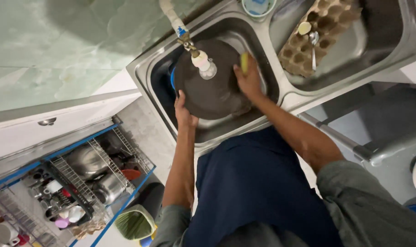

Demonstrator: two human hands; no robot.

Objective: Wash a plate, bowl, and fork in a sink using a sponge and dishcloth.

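Note:
A large dark round pan (212, 87) lies bottom-up in the left bowl of a steel sink (144, 75). My left hand (184, 112) grips the pan's near rim. My right hand (249, 77) presses a yellow sponge (244, 61) against the pan's right side. A tap (189, 39) with a white nozzle hangs just above the pan's middle. Something blue shows under the pan's left edge.
The right sink bowl holds a brown cardboard egg tray (317, 36) with a spoon (313, 41) on it. A white cup (258, 7) stands on the divider. At lower left a blue wire rack (80, 178) holds steel pots and cups, with a green bin (134, 222) beside it.

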